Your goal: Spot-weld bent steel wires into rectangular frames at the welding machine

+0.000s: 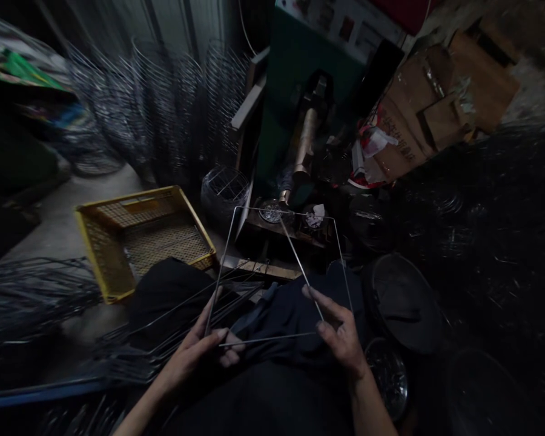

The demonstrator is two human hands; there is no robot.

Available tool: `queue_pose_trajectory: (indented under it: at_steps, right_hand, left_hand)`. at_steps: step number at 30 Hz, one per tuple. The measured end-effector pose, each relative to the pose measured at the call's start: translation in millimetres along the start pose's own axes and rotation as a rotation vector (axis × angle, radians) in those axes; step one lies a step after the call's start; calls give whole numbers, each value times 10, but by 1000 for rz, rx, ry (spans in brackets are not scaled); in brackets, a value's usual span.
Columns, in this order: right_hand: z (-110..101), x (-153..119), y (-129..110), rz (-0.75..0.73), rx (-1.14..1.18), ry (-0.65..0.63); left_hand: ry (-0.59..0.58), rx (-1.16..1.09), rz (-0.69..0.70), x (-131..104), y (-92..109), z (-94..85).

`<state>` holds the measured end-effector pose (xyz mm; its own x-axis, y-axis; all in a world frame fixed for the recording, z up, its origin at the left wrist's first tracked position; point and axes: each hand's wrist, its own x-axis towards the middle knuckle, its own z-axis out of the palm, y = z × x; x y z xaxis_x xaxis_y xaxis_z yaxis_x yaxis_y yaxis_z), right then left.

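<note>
Lap (254, 393) in dark cloth, nearest of all. Above it, left hand (211, 342) pinching the near left corner of a bent wire frame (272, 338) between thumb and fingers. Opposite, right hand (340, 333) grasping the same wire frame around its near right corner, thumb and forefinger against a straight wire rod (300, 263) slanting away across the opening; cannot tell whether joined to the far edge. Frame held tilted over the lap, between both hands.

Low on the left, a tangle of bent wires (136, 357), dim and blurred in places. On the right, a shallow metal bowl (388, 378) just beside a dark round disc (404, 303).

Farther out, to the left, a yellow plastic crate (113, 260) on the floor. Straight ahead, past the frame's far edge, a round dish (269, 221) of shiny pieces below a brass-coloured cylinder (305, 142) on a green machine (281, 109). Right of that, worn cardboard boxes (409, 115), with handwriting on one. Far left, tall stacks of wire baskets (158, 103) against a ribbed wall (113, 24).
</note>
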<state>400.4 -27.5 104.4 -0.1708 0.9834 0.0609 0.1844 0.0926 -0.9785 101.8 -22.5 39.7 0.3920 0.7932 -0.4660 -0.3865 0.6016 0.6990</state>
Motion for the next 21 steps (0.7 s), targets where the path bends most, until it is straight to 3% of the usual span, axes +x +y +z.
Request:
queue_pose_trajectory:
  at_steps: [4, 9, 13, 21]
  right_hand:
    - [-57, 1, -24, -24, -71, 59]
    - [-74, -66, -118, -28, -14, -9]
    - [-90, -100, -139, -67, -5, 57]
    - [-90, 14, 48, -72, -299, 107]
  left_hand:
    - [-3, -5, 1, 1, 10, -14]
    - [2, 6, -1, 0, 23, 2]
    - [7, -8, -7, 15, -15, -12]
    - [-10, -29, -23, -18, -13, -9]
